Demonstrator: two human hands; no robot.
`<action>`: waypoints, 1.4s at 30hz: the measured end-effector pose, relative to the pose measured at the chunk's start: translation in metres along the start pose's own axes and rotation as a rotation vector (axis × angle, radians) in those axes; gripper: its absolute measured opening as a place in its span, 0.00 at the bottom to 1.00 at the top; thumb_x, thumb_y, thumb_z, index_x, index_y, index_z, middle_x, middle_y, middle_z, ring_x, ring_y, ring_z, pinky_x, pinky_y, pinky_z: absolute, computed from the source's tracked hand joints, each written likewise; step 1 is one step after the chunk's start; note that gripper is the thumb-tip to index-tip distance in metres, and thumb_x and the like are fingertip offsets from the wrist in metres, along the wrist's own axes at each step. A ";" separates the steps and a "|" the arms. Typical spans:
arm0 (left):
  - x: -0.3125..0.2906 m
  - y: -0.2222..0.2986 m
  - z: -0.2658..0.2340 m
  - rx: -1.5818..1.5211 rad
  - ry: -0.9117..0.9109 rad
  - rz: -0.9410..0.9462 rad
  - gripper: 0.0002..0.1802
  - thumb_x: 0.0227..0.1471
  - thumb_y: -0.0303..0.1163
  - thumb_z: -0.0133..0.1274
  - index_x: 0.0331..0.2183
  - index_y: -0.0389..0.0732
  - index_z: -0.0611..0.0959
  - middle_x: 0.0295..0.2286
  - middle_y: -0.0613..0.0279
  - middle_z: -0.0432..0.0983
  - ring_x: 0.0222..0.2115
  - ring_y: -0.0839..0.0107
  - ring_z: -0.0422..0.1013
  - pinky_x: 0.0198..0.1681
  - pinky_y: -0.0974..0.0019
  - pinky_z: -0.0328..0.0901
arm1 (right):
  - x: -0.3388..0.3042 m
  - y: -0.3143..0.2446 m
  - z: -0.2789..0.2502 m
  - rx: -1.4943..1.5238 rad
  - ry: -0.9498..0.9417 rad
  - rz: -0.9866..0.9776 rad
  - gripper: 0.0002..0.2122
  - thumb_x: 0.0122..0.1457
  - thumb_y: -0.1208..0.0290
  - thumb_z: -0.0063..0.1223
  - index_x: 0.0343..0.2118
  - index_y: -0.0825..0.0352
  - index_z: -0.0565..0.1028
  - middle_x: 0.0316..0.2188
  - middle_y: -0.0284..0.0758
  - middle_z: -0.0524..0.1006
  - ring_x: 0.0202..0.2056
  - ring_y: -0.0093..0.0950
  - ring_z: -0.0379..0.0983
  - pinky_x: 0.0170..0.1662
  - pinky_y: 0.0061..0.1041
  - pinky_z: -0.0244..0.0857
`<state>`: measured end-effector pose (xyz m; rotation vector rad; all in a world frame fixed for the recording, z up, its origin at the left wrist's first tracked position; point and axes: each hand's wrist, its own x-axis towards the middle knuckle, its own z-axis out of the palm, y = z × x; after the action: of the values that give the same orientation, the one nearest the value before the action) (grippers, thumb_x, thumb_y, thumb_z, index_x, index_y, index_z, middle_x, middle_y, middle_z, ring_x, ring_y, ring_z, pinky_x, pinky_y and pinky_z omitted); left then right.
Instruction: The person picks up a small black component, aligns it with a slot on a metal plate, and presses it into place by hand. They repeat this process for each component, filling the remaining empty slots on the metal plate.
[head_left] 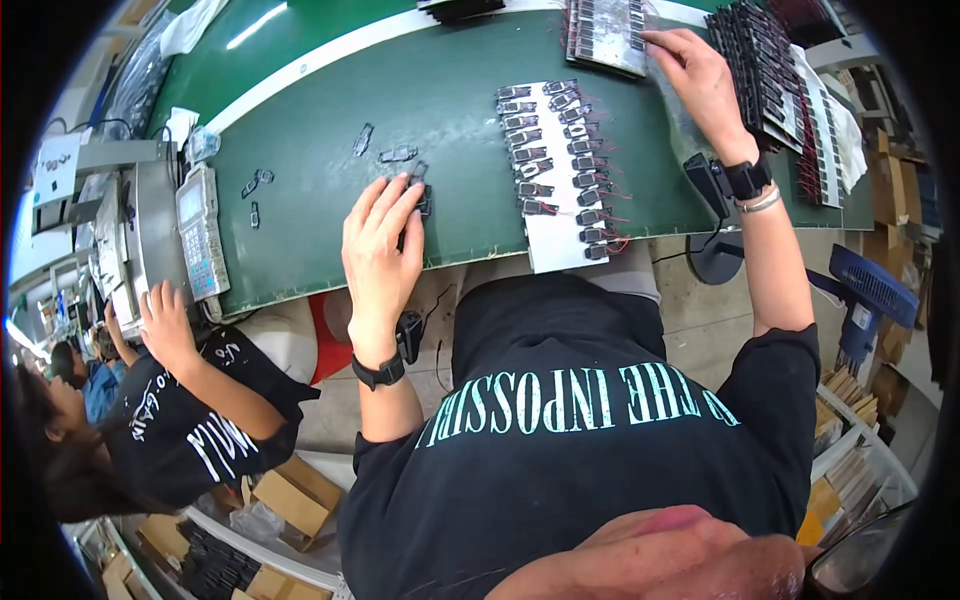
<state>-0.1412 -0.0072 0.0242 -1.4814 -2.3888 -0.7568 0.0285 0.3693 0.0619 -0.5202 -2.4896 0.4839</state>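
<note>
On the green desk (300, 130), a small dark part (427, 202) is lying just right of the fingertips of the left hand (382, 240), its long axis pointing roughly forward; the right hand (702, 88) is hovering well apart, at a pale panel (612, 45). Whether the left fingers, slightly spread, are gripping the part, or the right fingers anything, I cannot tell.

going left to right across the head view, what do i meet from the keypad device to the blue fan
Grey keypad device, three small black parts, left hand, white board with black modules, right hand, blue fan.
</note>
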 end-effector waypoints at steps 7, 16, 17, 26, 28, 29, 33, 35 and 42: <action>-0.015 0.013 -0.005 -0.054 0.200 -0.194 0.10 0.47 0.27 0.63 0.35 0.39 0.84 0.37 0.56 0.79 0.38 0.58 0.74 0.43 0.58 0.69 | -0.002 0.041 0.003 -0.225 -0.128 -0.064 0.10 0.62 0.72 0.54 0.45 0.68 0.77 0.40 0.37 0.78 0.39 0.33 0.77 0.45 0.25 0.69; -0.022 0.013 0.008 -0.020 0.151 -0.279 0.12 0.44 0.30 0.66 0.34 0.39 0.84 0.35 0.57 0.76 0.38 0.58 0.72 0.40 0.59 0.69 | 0.009 0.064 0.013 0.000 -0.310 0.008 0.12 0.64 0.72 0.53 0.48 0.70 0.74 0.40 0.34 0.79 0.41 0.23 0.75 0.48 0.22 0.67; -0.024 0.010 0.008 -0.034 0.129 -0.270 0.13 0.44 0.30 0.66 0.34 0.39 0.84 0.35 0.57 0.76 0.39 0.58 0.71 0.41 0.59 0.69 | 0.007 0.062 0.013 -0.006 -0.300 0.041 0.12 0.64 0.72 0.53 0.48 0.70 0.74 0.39 0.34 0.79 0.41 0.22 0.74 0.49 0.21 0.66; -0.019 0.020 -0.004 -0.183 0.189 -0.263 0.11 0.47 0.25 0.64 0.36 0.36 0.84 0.29 0.56 0.79 0.31 0.62 0.76 0.34 0.65 0.72 | -0.050 -0.053 -0.031 0.557 -0.075 0.265 0.11 0.64 0.73 0.54 0.46 0.70 0.77 0.39 0.30 0.79 0.40 0.19 0.73 0.48 0.17 0.65; -0.011 0.040 -0.007 -0.344 0.194 -0.290 0.11 0.49 0.25 0.63 0.37 0.36 0.84 0.29 0.57 0.80 0.30 0.65 0.77 0.33 0.66 0.72 | -0.077 -0.099 -0.030 0.704 -0.118 0.217 0.09 0.63 0.76 0.54 0.46 0.69 0.78 0.40 0.27 0.78 0.41 0.17 0.73 0.47 0.15 0.64; -0.003 0.051 -0.007 -0.502 0.203 -0.307 0.11 0.50 0.25 0.63 0.38 0.36 0.84 0.29 0.57 0.81 0.30 0.68 0.78 0.33 0.68 0.73 | -0.093 -0.117 -0.029 0.752 -0.160 0.253 0.09 0.63 0.78 0.54 0.45 0.69 0.78 0.39 0.27 0.78 0.41 0.16 0.73 0.47 0.16 0.65; -0.014 0.123 0.002 -0.997 0.025 -0.391 0.13 0.53 0.24 0.61 0.42 0.35 0.84 0.32 0.59 0.83 0.32 0.75 0.78 0.36 0.71 0.74 | -0.153 -0.160 -0.037 0.854 -0.148 0.347 0.08 0.61 0.81 0.55 0.42 0.69 0.79 0.37 0.27 0.78 0.39 0.15 0.73 0.44 0.15 0.66; -0.019 0.139 0.007 -1.154 -0.081 -0.413 0.14 0.53 0.24 0.60 0.44 0.34 0.84 0.34 0.59 0.83 0.33 0.77 0.78 0.37 0.72 0.74 | -0.164 -0.160 -0.033 0.773 -0.127 0.333 0.07 0.61 0.81 0.55 0.42 0.69 0.79 0.36 0.28 0.78 0.38 0.15 0.73 0.42 0.14 0.66; -0.031 0.152 0.013 -1.247 -0.142 -0.422 0.15 0.54 0.23 0.59 0.46 0.34 0.83 0.37 0.58 0.83 0.34 0.76 0.79 0.39 0.72 0.74 | -0.174 -0.159 -0.023 0.759 -0.120 0.339 0.06 0.61 0.79 0.56 0.40 0.69 0.79 0.35 0.28 0.78 0.36 0.15 0.73 0.40 0.15 0.67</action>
<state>0.0081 0.0301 0.0457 -1.2757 -2.3736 -2.6286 0.1353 0.1586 0.0741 -0.5974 -2.0909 1.5384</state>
